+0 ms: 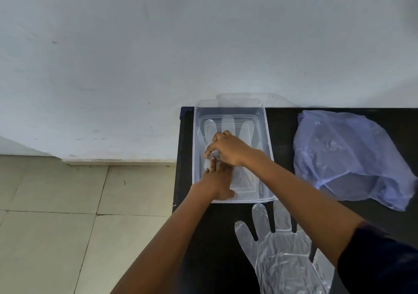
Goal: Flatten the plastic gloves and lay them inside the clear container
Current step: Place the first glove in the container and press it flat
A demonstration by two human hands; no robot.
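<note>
A clear rectangular container [267, 135] stands at the left end of a black table. Inside it lies a see-through plastic glove [226, 124], its fingers pointing to the far wall. My left hand [218, 180] rests flat on the glove's near part, fingers spread. My right hand [226, 150] is over the glove's middle, fingertips bent down and pinching the plastic. A second clear glove [280, 248] lies flat on the table in front of the container, partly under my right forearm.
A crumpled bluish plastic bag [348, 155] lies on the black table [282, 121] to the right of the container. A clear lid [239, 97] leans behind the container against the white wall. Tiled floor lies beyond the table's left edge.
</note>
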